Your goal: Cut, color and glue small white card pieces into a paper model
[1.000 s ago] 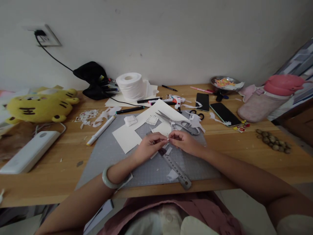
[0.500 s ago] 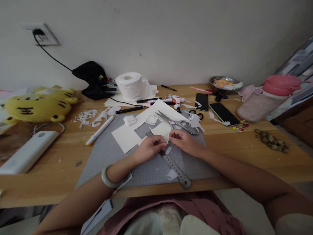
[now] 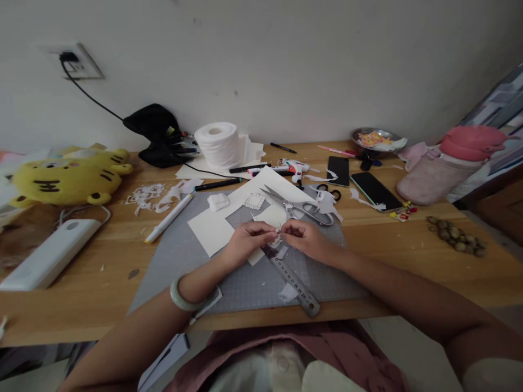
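Step in hand, by judgement: fine fingertip work on a small white scrap, pinched between left hand and right hand. Fingertips of both hands drawn together, almost meeting, closed on the scrap; exact grip and material too small to make out. Position: over the grey gridded cutting mat, near silver steel ruler and silver metal scissors, neither held.

Next move: probably calling for a light, steady pinch on one side and small adjustments on the other; possible risk of dropping or creasing so small a piece.

Containers, along the far side of the wooden worktop: round metal bowl, holding orange and yellow pieces plus white paper; black fabric pouch, dark pens at its mouth; greyish-pink bottle with pink lid, contents hidden.
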Tool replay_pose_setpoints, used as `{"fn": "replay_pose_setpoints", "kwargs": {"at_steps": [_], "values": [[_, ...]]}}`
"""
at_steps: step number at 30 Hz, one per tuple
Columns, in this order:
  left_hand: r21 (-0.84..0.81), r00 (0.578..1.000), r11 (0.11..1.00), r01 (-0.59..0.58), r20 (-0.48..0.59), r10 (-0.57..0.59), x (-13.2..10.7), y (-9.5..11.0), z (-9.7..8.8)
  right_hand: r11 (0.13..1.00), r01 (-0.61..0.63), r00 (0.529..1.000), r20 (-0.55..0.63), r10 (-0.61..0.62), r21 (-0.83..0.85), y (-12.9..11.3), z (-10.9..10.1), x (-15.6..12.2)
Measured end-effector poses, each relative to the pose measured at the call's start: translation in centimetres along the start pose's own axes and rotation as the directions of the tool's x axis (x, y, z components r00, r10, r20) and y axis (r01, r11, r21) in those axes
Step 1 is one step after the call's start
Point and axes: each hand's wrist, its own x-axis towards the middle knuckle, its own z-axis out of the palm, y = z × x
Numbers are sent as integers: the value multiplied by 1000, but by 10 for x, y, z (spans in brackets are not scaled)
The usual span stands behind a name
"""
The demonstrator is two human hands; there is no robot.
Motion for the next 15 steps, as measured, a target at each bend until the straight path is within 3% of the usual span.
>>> {"fn": "replay_pose_setpoints", "kwargs": {"at_steps": [6,15], "values": [[244,977,946,-213,56,205,-2,3,0,990,-102,992,88,94,92,-4,-2,1],[477,900,769,-425,131,416,-1,-3,-3,975,-167,982,113,151,144,-8,-2,2]]}}
